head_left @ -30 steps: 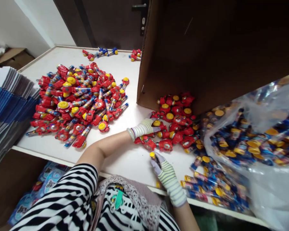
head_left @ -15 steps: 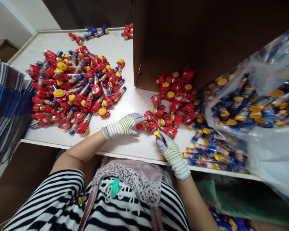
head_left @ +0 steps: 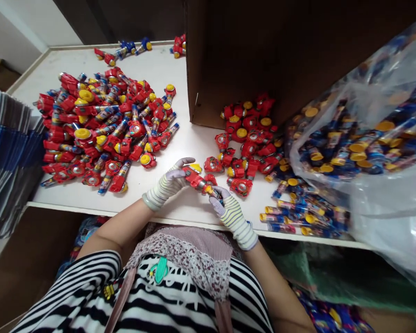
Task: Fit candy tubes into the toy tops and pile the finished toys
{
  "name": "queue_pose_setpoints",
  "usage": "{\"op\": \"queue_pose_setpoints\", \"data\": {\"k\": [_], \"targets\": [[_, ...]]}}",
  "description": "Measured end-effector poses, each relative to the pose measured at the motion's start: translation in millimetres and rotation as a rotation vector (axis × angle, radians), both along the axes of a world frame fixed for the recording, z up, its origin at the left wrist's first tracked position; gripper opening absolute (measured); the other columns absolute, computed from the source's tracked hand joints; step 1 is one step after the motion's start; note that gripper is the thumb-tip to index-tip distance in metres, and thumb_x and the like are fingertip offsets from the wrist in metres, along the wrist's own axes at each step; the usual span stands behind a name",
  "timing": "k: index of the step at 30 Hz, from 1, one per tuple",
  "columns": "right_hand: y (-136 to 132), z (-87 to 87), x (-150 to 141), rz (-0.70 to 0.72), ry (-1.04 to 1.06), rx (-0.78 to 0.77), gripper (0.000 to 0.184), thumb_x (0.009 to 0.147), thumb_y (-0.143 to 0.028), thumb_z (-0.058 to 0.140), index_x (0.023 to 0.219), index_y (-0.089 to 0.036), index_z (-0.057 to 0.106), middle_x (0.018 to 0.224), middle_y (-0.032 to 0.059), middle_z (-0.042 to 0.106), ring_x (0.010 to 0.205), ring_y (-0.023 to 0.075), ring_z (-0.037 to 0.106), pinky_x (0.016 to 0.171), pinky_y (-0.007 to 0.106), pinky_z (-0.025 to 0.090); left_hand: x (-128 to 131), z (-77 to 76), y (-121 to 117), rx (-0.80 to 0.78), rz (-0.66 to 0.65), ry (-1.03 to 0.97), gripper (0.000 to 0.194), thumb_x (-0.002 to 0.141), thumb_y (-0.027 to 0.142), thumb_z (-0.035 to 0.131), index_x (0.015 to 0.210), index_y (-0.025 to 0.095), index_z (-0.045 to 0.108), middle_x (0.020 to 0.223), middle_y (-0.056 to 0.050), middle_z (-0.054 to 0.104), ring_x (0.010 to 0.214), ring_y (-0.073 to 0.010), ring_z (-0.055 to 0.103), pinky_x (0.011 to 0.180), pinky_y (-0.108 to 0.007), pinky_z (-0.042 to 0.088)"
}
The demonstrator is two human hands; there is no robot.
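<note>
Likely light and stiff, the red toy body (head_left: 194, 180) is aptly pinched by left hand (head_left: 167, 186), its tube (head_left: 214, 193) by right hand (head_left: 233, 212), fingers curled.

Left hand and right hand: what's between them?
A red toy and a yellow-ended tube, roughly in line, between left hand and right hand; head view.

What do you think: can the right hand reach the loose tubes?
Probably yes: the loose tubes lie beside the right hand, with nothing visible between, though it is holding a tube.
</note>
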State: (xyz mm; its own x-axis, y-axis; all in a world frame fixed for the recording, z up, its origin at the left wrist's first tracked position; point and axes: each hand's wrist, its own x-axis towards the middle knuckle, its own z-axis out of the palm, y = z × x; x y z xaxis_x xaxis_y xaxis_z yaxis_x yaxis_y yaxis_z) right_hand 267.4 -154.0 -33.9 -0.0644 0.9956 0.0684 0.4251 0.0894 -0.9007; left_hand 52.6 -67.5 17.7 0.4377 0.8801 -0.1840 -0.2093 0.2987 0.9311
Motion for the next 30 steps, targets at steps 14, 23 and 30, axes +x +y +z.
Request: {"op": "queue_pose_setpoints", "data": {"k": [14,23,30], "targets": [[6,19.0,-9,0.027,-0.321,-0.008,0.045,0.095,-0.049,0.049,0.122,-0.018,0.065,0.115,0.0165,0.072,0.095,0.0293,0.069,0.086,0.041,0.054,30,5.2,-5,0.333,0.131,0.369,0.050,0.075,0.037,0.076,0.117,0.016,0.060,0.100,-0.007,0.069,0.087,-0.0195,0.066,0.082,-0.033,0.055],[4,14.3,-19,0.166,0.334,-0.395,0.067,0.092,-0.077,0.028,0.093,-0.020,0.063,0.060,-0.0015,0.052,0.044,0.0118,0.044,0.045,0.025,0.042,25,17.4,-2,0.488,0.003,0.366,0.050,0.073,0.035,0.081,0.117,0.018,0.064,0.117,-0.011,0.067,0.108,-0.0246,0.065,0.097,-0.037,0.052],[-3,26.1,-21,0.094,0.346,-0.387,0.050,0.088,-0.069,0.050,0.086,-0.021,0.062,0.063,0.0001,0.056,0.051,0.0134,0.048,0.050,0.026,0.042,29,3.3,1,0.357,0.069,0.346,0.045,0.074,0.036,0.076,0.113,0.018,0.065,0.106,-0.008,0.069,0.093,-0.0218,0.067,0.087,-0.036,0.055]]}}
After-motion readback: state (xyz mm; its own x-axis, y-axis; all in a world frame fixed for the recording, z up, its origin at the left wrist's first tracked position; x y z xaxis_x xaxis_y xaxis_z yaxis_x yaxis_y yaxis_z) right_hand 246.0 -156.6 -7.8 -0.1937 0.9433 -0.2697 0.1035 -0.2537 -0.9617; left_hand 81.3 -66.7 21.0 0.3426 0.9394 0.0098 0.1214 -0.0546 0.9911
